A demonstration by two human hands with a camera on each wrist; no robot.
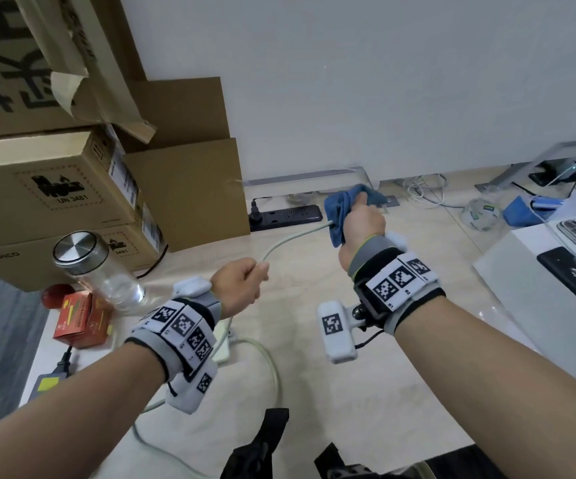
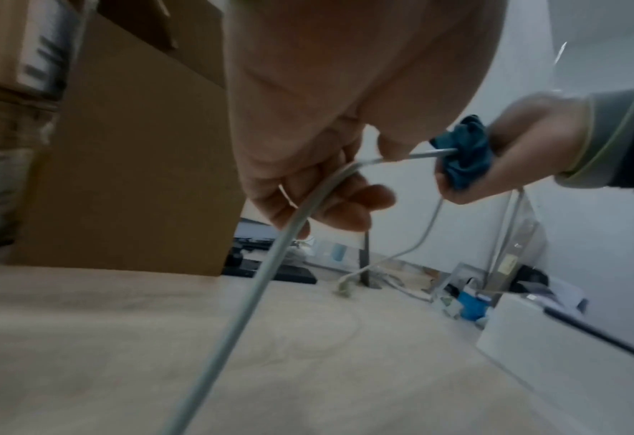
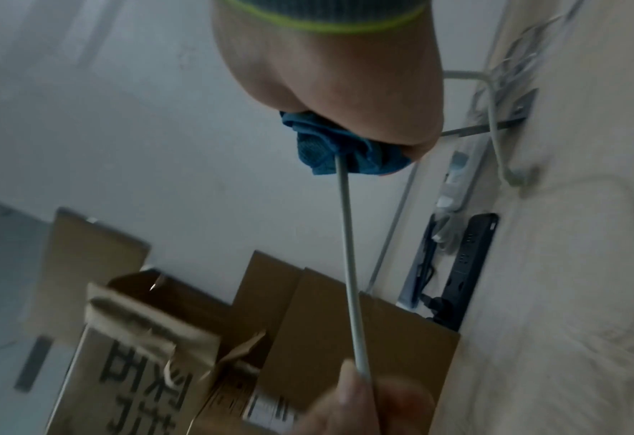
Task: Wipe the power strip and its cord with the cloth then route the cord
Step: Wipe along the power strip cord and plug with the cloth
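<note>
the left hand [image 1: 241, 283] has its fingers [image 2: 348, 203] curled round the thin pale grey-green round cord [image 1: 288, 240], pinching it above the beige tabletop [image 1: 400, 392]. the right hand [image 1: 362, 224] is fisted round a crumpled blue woven cloth [image 1: 336, 212] wrapped about the same cord, which runs taut between the two fists. behind the left wrist the cord loops slackly over the table. a black power strip [image 1: 284, 217] lies flat beside the brown cardboard boxes [image 1: 183, 188], near the white wall [image 1: 383, 81].

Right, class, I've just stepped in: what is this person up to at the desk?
A person is wiping a pale grey cord. The left hand pinches the cord and holds it raised off the light wooden desk, while the right hand grips a crumpled blue cloth wrapped around it. A black power strip lies by the wall.
</note>
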